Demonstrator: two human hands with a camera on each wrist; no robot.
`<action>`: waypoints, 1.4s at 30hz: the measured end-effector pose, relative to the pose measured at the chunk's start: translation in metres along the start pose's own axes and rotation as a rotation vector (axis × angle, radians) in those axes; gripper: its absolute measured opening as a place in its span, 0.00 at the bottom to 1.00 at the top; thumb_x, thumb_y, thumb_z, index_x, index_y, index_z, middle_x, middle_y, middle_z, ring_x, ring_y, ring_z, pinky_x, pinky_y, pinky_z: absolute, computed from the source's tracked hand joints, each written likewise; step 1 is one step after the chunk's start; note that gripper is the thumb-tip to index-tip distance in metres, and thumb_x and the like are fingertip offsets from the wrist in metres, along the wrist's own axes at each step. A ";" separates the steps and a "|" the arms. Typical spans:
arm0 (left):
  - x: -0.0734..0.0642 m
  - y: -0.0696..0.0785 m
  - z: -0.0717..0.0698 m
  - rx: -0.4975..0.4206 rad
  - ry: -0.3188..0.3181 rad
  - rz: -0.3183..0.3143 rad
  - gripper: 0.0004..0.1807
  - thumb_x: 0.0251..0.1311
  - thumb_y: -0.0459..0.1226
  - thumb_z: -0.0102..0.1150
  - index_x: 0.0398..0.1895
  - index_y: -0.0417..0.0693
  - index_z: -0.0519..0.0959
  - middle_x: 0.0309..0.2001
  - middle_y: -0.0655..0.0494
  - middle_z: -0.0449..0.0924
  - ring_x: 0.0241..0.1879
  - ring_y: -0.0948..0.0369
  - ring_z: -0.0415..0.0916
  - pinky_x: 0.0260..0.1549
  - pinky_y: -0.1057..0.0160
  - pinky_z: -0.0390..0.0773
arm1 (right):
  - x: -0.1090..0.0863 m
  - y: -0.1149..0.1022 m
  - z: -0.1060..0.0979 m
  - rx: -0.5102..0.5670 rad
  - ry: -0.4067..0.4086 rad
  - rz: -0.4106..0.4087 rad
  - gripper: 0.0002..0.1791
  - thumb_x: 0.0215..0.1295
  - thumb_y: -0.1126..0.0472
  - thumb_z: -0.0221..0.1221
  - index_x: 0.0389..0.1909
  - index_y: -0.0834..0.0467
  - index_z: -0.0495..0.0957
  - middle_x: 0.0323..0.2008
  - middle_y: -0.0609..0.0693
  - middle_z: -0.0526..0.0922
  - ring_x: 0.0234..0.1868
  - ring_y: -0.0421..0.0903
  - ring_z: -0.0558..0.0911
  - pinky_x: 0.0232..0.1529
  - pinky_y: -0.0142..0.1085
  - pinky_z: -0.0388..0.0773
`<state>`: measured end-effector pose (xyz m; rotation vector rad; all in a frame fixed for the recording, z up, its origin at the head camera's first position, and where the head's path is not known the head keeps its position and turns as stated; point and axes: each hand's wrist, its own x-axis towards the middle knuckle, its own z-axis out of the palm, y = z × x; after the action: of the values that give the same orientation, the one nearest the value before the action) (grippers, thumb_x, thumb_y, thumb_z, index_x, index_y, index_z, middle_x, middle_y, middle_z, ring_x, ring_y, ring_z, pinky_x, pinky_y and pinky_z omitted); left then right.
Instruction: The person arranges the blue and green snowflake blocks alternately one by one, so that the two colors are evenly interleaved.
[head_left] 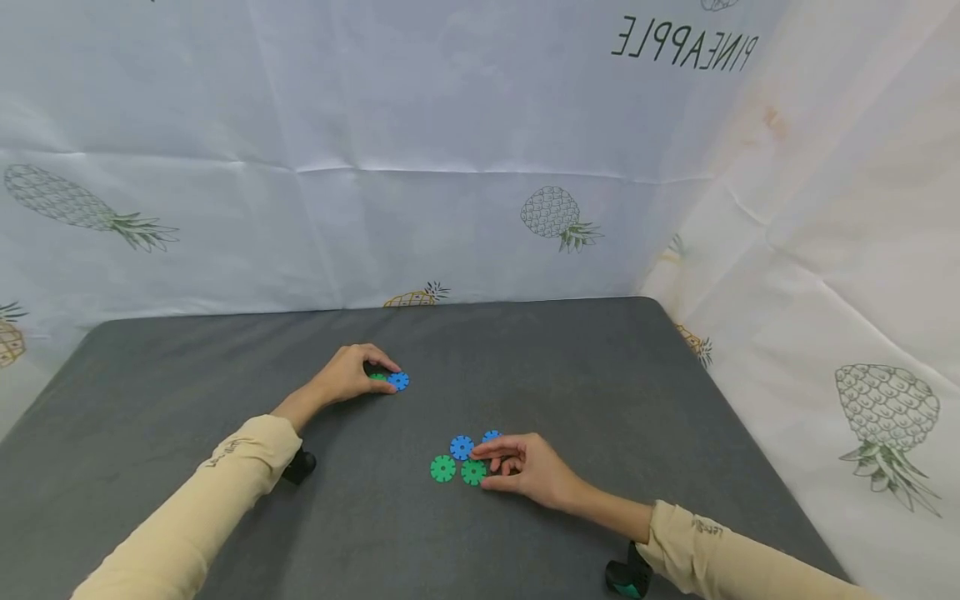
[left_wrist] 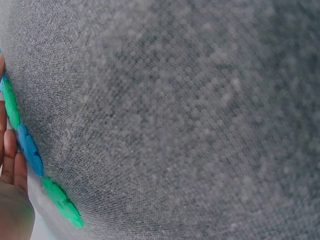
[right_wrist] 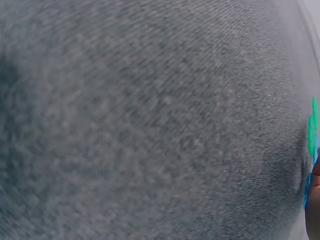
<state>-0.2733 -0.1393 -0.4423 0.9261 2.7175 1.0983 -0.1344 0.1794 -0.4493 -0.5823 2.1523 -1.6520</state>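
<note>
Head view: on the dark grey counter (head_left: 600, 375), the right hand (head_left: 543, 475) is the nearer of the two to a loose group of four flat, notched discs, which lies to the right of the left hand (head_left: 348, 375) and closer to the wearer. The relation that governs here, in my judgement, is at the right hand: the near-right green disc (head_left: 473, 472) lies just left of its palm, between forefinger tip and thumb tip. Being round, it offers no long axis. Close by are the near-left green disc (head_left: 442, 468), the middle blue disc (head_left: 462, 447) and the far blue disc (head_left: 491, 436), the last partly covered by the hand. Right fingers (head_left: 495, 443): thumb and forefinger apart by about the disc's width; whether they grip it or merely straddle it, I cannot tell. Left fingers (head_left: 382, 357): thumb and forefinger appear to pinch the end blue disc (head_left: 398, 381) at its near and far edges, with a green disc (head_left: 377, 377) beside it under the arch of the hand. The left wrist view records a line of alternating blue and green discs along that hand, the topmost blue largely hidden by a finger.
</note>
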 end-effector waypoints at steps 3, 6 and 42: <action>0.000 -0.001 0.000 -0.002 0.001 -0.002 0.15 0.50 0.38 0.73 0.41 0.42 0.86 0.42 0.48 0.82 0.44 0.50 0.77 0.41 0.53 0.77 | 0.001 0.002 0.000 -0.003 -0.022 -0.004 0.22 0.56 0.71 0.66 0.53 0.68 0.78 0.44 0.61 0.83 0.29 0.35 0.76 0.28 0.24 0.74; 0.000 -0.001 0.000 -0.005 0.003 0.002 0.15 0.50 0.38 0.73 0.41 0.42 0.86 0.42 0.48 0.82 0.43 0.50 0.77 0.41 0.52 0.77 | 0.002 0.003 -0.001 0.006 -0.034 -0.027 0.19 0.56 0.71 0.66 0.50 0.69 0.79 0.36 0.61 0.82 0.25 0.34 0.74 0.27 0.23 0.73; 0.003 -0.002 0.000 -0.006 -0.011 -0.039 0.15 0.50 0.38 0.73 0.41 0.44 0.87 0.42 0.49 0.82 0.43 0.52 0.76 0.40 0.55 0.76 | -0.003 0.008 -0.004 0.005 -0.185 -0.207 0.22 0.53 0.68 0.69 0.49 0.71 0.79 0.43 0.60 0.77 0.39 0.40 0.81 0.39 0.39 0.82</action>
<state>-0.2770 -0.1386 -0.4426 0.8724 2.7098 1.0910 -0.1351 0.1862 -0.4562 -0.9460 2.0098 -1.6332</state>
